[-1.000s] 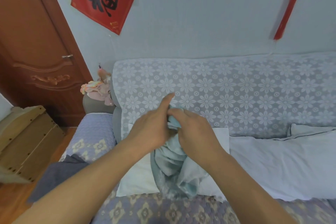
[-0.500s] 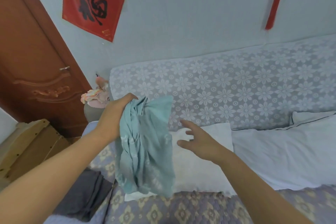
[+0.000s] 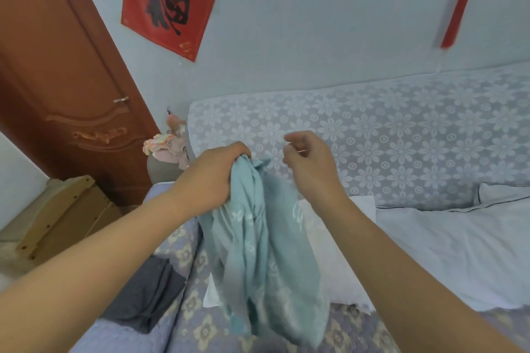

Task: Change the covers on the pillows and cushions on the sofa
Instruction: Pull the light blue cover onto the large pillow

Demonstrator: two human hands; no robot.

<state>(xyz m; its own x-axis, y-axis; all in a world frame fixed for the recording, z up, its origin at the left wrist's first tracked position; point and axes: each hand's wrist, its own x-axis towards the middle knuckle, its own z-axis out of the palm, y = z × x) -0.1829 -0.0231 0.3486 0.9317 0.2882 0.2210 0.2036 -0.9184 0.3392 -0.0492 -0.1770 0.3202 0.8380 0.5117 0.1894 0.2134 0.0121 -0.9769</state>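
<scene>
The left hand was clenched round the bunched top of the teal cover, which hung straight down from the fist, well above the sofa seat. The cover's gathered end was buried in the fist, so which edge or corner was held could not be told. Its lower part was blurred, and its pale pattern was hard to make out.

The right hand hovered just right of the fist, fingers loosely curled with thumb and forefinger near each other. It held nothing visible, and it stood apart from the cover.

Behind the hanging cover lay a white pillow on the seat, its left part hidden by the cloth. A second pillow lay to its right, cut off by the frame edge. A dark cloth lay on the seat at lower left, partly hidden by the left forearm.
</scene>
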